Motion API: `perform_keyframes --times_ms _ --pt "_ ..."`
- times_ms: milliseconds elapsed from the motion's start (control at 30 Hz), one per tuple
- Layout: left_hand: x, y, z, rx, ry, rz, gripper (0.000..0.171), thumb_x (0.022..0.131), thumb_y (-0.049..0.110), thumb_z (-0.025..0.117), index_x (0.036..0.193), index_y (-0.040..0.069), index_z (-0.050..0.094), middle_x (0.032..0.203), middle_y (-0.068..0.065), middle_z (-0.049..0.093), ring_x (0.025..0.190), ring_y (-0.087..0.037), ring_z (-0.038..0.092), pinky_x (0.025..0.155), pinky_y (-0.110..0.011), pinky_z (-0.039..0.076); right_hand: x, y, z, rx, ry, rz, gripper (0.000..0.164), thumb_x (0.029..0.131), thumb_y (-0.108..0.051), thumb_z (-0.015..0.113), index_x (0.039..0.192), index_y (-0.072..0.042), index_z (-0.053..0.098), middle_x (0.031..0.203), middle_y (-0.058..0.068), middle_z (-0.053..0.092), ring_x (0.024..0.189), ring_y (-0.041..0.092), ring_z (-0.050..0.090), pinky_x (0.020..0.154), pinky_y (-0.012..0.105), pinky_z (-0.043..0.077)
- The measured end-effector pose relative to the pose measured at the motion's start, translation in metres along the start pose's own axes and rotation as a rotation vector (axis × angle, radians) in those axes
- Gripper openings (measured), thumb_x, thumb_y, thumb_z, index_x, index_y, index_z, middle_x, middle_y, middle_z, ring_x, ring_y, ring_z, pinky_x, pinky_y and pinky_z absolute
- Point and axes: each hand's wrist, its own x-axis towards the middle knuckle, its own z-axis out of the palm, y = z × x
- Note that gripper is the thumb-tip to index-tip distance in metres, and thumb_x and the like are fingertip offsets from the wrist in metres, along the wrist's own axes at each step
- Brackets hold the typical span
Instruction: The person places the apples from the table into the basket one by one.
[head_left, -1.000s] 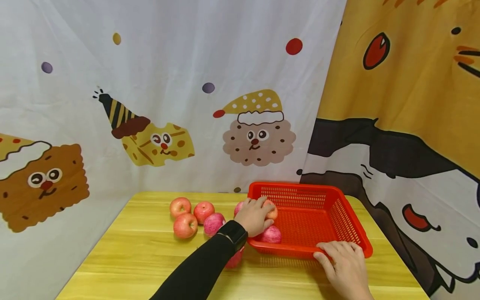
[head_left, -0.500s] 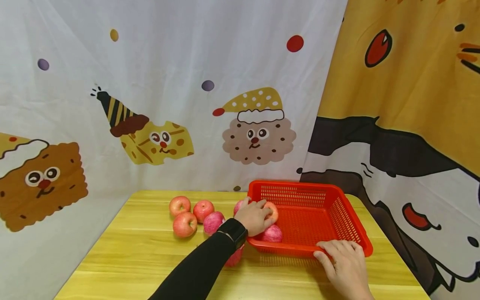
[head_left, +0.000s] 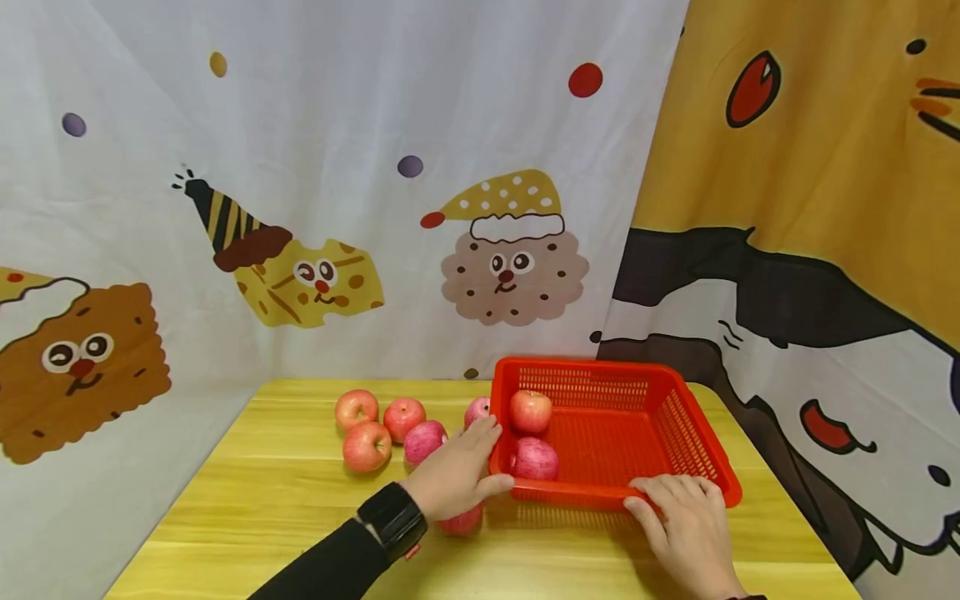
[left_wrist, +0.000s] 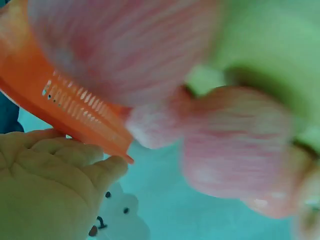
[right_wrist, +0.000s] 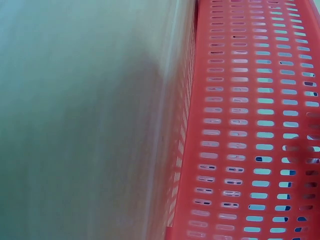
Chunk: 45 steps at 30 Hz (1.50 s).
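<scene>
A red plastic basket stands on the table with two apples at its left end. One is a red-yellow apple, the other a pinker apple nearer the front wall. My left hand, fingers extended and holding nothing, is at the basket's left rim. In the left wrist view its palm shows with the fingertips beside the rim. My right hand grips the front rim near the right corner, fingers over the edge and thumb outside. The right wrist view shows the slotted basket wall.
Left of the basket lie several apples, among them a red apple and a pink apple. Another apple is partly hidden below my left hand, and one sits behind it. A printed curtain hangs behind the wooden table.
My left hand has let go of the red-yellow apple inside the basket and drawn back left, out over the rim. The right hand stays on the front rim.
</scene>
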Motion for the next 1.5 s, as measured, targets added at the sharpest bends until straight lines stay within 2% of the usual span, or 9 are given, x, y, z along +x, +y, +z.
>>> perform_keyframes --times_ms 200,300,400,533,700,967,1133,1400,1500 --pt "-0.055 -0.018 0.013 0.099 0.007 -0.026 0.085 0.09 0.059 0.061 0.151 0.004 0.037 0.154 -0.015 0.032 0.139 -0.034 0.02 0.11 -0.06 0.026 0.004 0.002 0.0 -0.001 0.005 -0.015 0.025 0.08 -0.037 0.074 0.096 -0.017 0.073 0.09 0.0 0.07 0.089 0.025 0.056 0.081 0.052 0.032" --pt "-0.071 -0.021 0.021 0.11 0.033 -0.021 0.082 0.089 0.054 0.066 0.15 0.006 0.04 0.153 -0.017 0.033 0.137 -0.038 0.022 0.108 -0.061 0.028 0.004 0.002 0.0 -0.001 0.014 -0.015 0.024 0.079 -0.036 0.075 0.095 -0.018 0.073 0.089 0.0 0.07 0.089 0.025 0.056 0.081 0.052 0.032" --pt "-0.08 -0.021 0.028 0.08 0.067 -0.026 0.079 0.089 0.051 0.068 0.149 0.008 0.04 0.151 -0.017 0.036 0.135 -0.039 0.027 0.107 -0.06 0.032 0.003 0.001 0.0 -0.004 0.016 -0.009 0.024 0.079 -0.036 0.076 0.095 -0.018 0.073 0.089 0.0 0.07 0.088 0.025 0.057 0.081 0.052 0.032" --pt "-0.082 -0.015 0.036 0.016 0.075 -0.045 0.077 0.089 0.05 0.068 0.15 0.011 0.04 0.147 -0.016 0.042 0.13 -0.034 0.038 0.102 -0.055 0.041 0.001 -0.001 0.0 -0.004 0.006 0.01 0.023 0.079 -0.035 0.076 0.095 -0.018 0.073 0.09 0.0 0.07 0.088 0.025 0.056 0.081 0.051 0.032" --pt "-0.079 -0.006 0.042 -0.046 0.037 -0.076 0.082 0.086 0.051 0.072 0.149 0.01 0.038 0.14 -0.014 0.046 0.121 -0.027 0.047 0.096 -0.05 0.048 0.0 -0.002 0.001 0.004 -0.003 0.017 0.022 0.079 -0.033 0.077 0.095 -0.019 0.073 0.09 -0.001 0.07 0.088 0.024 0.056 0.082 0.05 0.032" --pt "-0.077 -0.002 0.047 -0.132 0.017 -0.127 0.084 0.083 0.049 0.076 0.146 0.01 0.038 0.135 -0.008 0.048 0.117 -0.017 0.048 0.093 -0.044 0.051 0.001 -0.002 0.001 0.01 0.031 -0.005 0.021 0.079 -0.033 0.077 0.094 -0.02 0.073 0.089 -0.002 0.069 0.087 0.024 0.057 0.081 0.051 0.032" --pt "-0.079 0.0 0.045 -0.163 0.006 -0.128 0.084 0.082 0.047 0.077 0.145 0.009 0.038 0.135 -0.007 0.047 0.118 -0.017 0.047 0.094 -0.044 0.05 0.0 -0.001 0.002 0.006 0.027 -0.004 0.021 0.079 -0.033 0.076 0.094 -0.019 0.073 0.089 -0.001 0.069 0.087 0.024 0.056 0.081 0.051 0.032" --pt "-0.084 -0.002 0.041 -0.177 -0.025 -0.082 0.081 0.083 0.049 0.076 0.148 0.017 0.042 0.131 -0.004 0.047 0.109 -0.016 0.05 0.088 -0.042 0.053 0.0 -0.001 0.002 -0.003 0.031 -0.007 0.023 0.08 -0.035 0.075 0.095 -0.018 0.073 0.089 -0.001 0.07 0.087 0.024 0.056 0.081 0.051 0.032" --pt "-0.086 -0.004 0.039 -0.222 -0.051 -0.098 0.079 0.082 0.048 0.077 0.147 0.02 0.043 0.131 -0.003 0.047 0.108 -0.014 0.05 0.087 -0.04 0.054 -0.001 -0.001 0.002 -0.001 0.031 -0.005 0.023 0.08 -0.035 0.075 0.095 -0.018 0.073 0.089 -0.001 0.07 0.087 0.024 0.056 0.08 0.051 0.032"
